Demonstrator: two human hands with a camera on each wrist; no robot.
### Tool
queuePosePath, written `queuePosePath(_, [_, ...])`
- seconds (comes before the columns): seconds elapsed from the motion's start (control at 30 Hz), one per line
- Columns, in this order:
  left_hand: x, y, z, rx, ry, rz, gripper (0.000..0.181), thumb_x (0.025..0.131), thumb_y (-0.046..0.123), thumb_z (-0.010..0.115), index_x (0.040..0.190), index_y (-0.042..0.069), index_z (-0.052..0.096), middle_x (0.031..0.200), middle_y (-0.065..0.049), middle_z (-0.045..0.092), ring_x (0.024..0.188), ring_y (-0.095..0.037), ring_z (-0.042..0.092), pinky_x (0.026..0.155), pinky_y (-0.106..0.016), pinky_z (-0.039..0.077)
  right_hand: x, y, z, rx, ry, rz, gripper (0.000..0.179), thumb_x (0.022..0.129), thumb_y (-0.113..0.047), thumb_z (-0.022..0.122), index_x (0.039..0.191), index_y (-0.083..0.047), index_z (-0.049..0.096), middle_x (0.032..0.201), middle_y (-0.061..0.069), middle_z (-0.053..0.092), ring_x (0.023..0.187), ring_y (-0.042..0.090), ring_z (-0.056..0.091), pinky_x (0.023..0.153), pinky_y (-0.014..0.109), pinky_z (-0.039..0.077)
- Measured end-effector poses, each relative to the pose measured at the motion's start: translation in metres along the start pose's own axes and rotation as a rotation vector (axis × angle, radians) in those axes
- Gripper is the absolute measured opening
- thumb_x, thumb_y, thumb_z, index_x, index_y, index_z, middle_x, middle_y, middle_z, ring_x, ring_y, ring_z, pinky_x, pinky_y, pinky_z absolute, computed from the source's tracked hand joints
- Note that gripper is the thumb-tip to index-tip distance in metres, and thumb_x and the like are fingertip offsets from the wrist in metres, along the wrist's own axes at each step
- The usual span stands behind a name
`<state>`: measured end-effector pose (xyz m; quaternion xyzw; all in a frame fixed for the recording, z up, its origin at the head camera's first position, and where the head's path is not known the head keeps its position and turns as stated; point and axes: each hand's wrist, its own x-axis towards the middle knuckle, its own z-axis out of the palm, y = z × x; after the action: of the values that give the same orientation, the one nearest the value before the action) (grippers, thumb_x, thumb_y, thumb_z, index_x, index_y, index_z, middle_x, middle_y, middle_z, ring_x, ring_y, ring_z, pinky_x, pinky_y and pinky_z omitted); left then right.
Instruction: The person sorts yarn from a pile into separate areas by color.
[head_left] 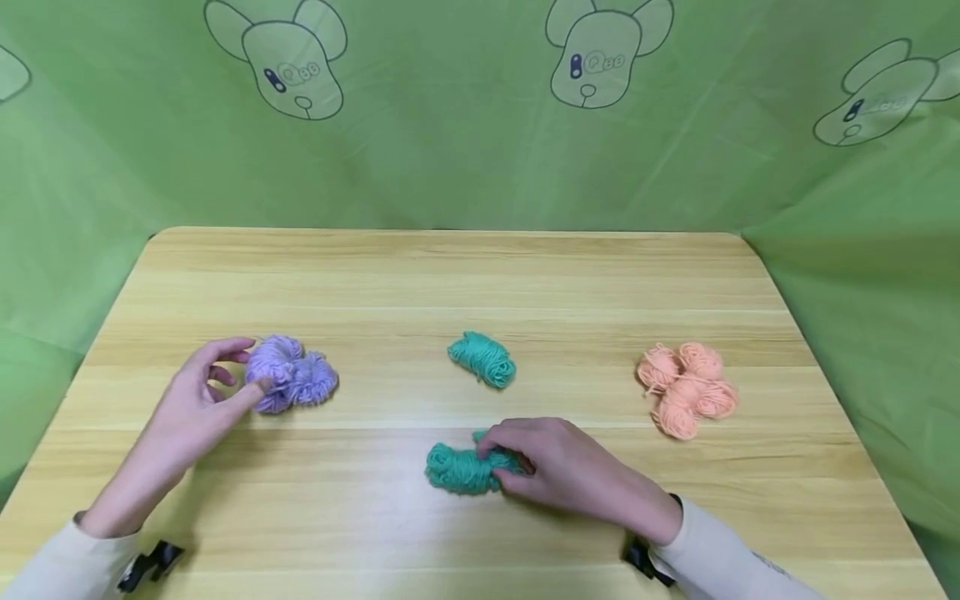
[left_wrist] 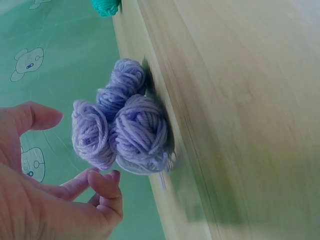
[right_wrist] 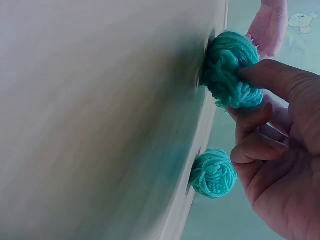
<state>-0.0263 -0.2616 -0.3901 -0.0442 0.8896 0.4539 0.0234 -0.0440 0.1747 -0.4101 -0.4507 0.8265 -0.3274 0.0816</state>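
Observation:
On the left of the table, a pile of purple yarn balls [head_left: 292,372] lies beside my left hand [head_left: 201,400]. The thumb and fingers of that hand are spread about the near side of the pile. In the left wrist view, the purple yarn [left_wrist: 140,122] stacks on the table with the thumb apart from it. My right hand [head_left: 562,462] pinches the right end of some teal yarn [head_left: 459,468] near the front middle. The right wrist view has the thumb pressed on this teal yarn [right_wrist: 227,62]; fingers partly hide it. Farther back lies another teal yarn roll [head_left: 482,358].
Several peach yarn balls [head_left: 693,387] sit in a cluster on the right of the wooden table [head_left: 450,283]. A green curtain [head_left: 465,167] with printed animal heads hangs behind and at both sides. Black devices [head_left: 153,565] are at both wrists.

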Motion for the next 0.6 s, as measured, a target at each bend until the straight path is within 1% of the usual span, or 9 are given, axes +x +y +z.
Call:
queuePosePath(0.13, [0.0,0.003,0.0,0.0,0.029,-0.006,0.064,0.104,0.022,0.075,0.156,-0.003,0.048,0.144,-0.026,0.051,0.112,-0.031,0.048,0.075,-0.023,0.048,0.002,0.0,0.001,0.0,0.012,-0.002,0.028,0.091,0.002,0.08,0.11,-0.018,0.076,0.091,-0.015,0.064,0.068,-0.003,0.046,0.061,0.016,0.045])
queuePosePath(0.2, [-0.001,0.004,0.0,0.004,0.048,-0.009,0.064,0.104,0.024,0.074,0.157,-0.001,0.048,0.149,-0.027,0.047,0.114,-0.035,0.048,0.075,-0.026,0.048,0.002,0.0,0.002,0.003,0.017,-0.002,0.027,0.092,0.002,0.08,0.11,-0.018,0.076,0.091,-0.015,0.064,0.068,-0.003,0.047,0.061,0.016,0.046])
queuePosePath(0.3, [-0.002,0.007,0.002,0.004,0.107,0.007,0.061,0.105,0.025,0.074,0.158,0.004,0.05,0.152,-0.024,0.045,0.114,-0.036,0.048,0.078,-0.033,0.047,0.002,0.0,0.002,0.011,0.023,-0.001,0.026,0.092,0.001,0.08,0.11,-0.018,0.077,0.093,-0.014,0.067,0.067,-0.003,0.047,0.061,0.016,0.046])
queuePosePath(0.4, [-0.002,0.013,0.006,-0.01,0.191,0.077,0.052,0.104,0.019,0.074,0.152,0.005,0.058,0.147,-0.017,0.051,0.116,-0.03,0.047,0.085,-0.036,0.043,0.003,-0.001,0.001,0.023,0.034,-0.006,0.026,0.092,0.002,0.079,0.109,-0.017,0.077,0.097,-0.012,0.071,0.067,-0.003,0.047,0.061,0.016,0.046])
queuePosePath(0.47, [-0.002,0.017,0.009,-0.026,0.243,0.138,0.044,0.103,0.014,0.074,0.145,0.004,0.064,0.141,-0.012,0.056,0.115,-0.024,0.047,0.089,-0.033,0.041,0.004,-0.002,-0.001,0.03,0.041,-0.011,0.026,0.092,0.003,0.079,0.109,-0.017,0.077,0.1,-0.01,0.073,0.067,-0.003,0.047,0.061,0.015,0.047])
queuePosePath(0.53, [-0.002,0.021,0.011,-0.036,0.272,0.194,0.039,0.102,0.009,0.074,0.14,0.003,0.067,0.135,-0.008,0.059,0.116,-0.018,0.048,0.091,-0.027,0.042,0.005,-0.003,-0.002,0.038,0.05,-0.021,0.026,0.092,0.003,0.078,0.109,-0.017,0.077,0.101,-0.009,0.074,0.067,-0.003,0.047,0.06,0.015,0.046])
queuePosePath(0.6, [-0.001,0.025,0.013,-0.048,0.288,0.233,0.037,0.1,0.004,0.074,0.137,0.002,0.068,0.132,-0.006,0.061,0.117,-0.014,0.048,0.09,-0.023,0.042,0.006,-0.004,-0.003,0.044,0.06,-0.024,0.026,0.092,0.004,0.079,0.109,-0.016,0.077,0.099,-0.009,0.073,0.068,-0.003,0.047,0.059,0.015,0.046])
